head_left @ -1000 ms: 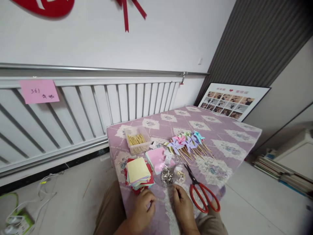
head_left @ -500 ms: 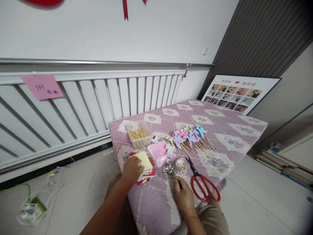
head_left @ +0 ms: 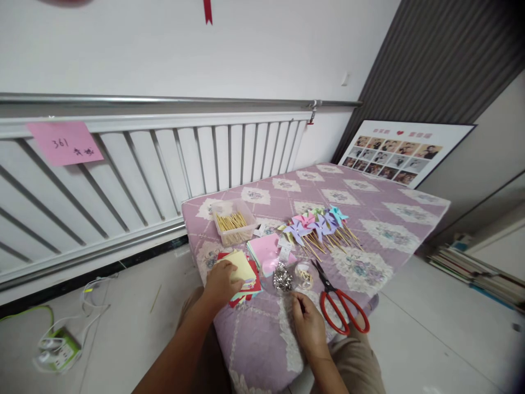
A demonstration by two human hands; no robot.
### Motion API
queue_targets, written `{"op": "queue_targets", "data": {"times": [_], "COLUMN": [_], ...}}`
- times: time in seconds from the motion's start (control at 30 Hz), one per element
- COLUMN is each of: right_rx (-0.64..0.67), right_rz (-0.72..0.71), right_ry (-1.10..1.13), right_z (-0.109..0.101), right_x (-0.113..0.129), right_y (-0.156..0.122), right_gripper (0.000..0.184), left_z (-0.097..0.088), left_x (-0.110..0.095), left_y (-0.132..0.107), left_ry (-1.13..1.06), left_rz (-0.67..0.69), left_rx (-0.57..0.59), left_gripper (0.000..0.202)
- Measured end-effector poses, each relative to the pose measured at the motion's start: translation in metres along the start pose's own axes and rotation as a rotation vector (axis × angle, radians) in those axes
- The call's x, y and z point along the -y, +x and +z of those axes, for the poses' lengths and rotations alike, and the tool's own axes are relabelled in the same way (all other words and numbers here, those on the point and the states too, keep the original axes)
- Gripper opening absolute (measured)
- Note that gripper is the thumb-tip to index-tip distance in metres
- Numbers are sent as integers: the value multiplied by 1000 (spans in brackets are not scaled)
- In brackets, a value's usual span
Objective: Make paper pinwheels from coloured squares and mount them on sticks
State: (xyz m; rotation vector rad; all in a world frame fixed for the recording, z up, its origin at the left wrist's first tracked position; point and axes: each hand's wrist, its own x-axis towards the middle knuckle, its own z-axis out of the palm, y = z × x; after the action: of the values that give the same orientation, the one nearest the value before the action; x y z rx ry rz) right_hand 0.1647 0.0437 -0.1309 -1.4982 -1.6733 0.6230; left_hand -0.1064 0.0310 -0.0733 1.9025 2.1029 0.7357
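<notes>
On the paper's near-left side: I see the left hand (head_left: 219, 285) palm-down over the paper stack (head_left: 257, 283), its fingers (head_left: 228, 266) loosely bent, tips resting on the yellow sheet (head_left: 243, 266) at the top; I can't tell from here whether any paper is gripped.
Right hand (head_left: 309, 324): by the near edge of the desk (head_left: 262, 334), fingers curled in and nearly closed; I can't make out whether something small is pinched there.
Step in hand: picking paper from the pile, as I read it.
Next move: calls, in my judgement, for separating one sheet without dragging the loose layers beneath.
Paper heading: the stack sits at the desk's near left; the yellow sheet looks roughly square, so I give it no long axis. It lies askew over the red paper below.
Metal pins (head_left: 283, 278): heaped between the stack and the scissors (head_left: 329, 287).
Scissors: just right of the right hand, tips pointing away and leftward, red handles toward the near right.
Stick box (head_left: 235, 238): beyond the stack, holding thin wooden sticks.
Pinwheels (head_left: 322, 227): farther out, heads to the far left, their sticks slanting toward the near right.
</notes>
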Motion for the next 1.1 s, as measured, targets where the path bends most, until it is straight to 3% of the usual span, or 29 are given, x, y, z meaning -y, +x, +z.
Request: {"op": "queue_targets", "data": {"times": [0.37,0.6,0.9,1.1], "right_rx": [-13,-15,-17,-4], "right_rz": [-14,-11,-6,9], "right_ry": [11,19,22,40], "right_z": [0,-1,-2,0], "right_x": [1,4,4,3], "right_y": [0,0,-1,0], "right_gripper": [34,35,35,35], "left_z": [-1,-2,-7,-10], "left_x": [-1,-3,-5,-3], "left_y": [1,-1,2,4], "left_ry": [-7,5,3,8], "left_rz": [-2,-7,7,18], "left_rx": [-4,-1,23,36], "left_gripper": [20,32,17,20]}}
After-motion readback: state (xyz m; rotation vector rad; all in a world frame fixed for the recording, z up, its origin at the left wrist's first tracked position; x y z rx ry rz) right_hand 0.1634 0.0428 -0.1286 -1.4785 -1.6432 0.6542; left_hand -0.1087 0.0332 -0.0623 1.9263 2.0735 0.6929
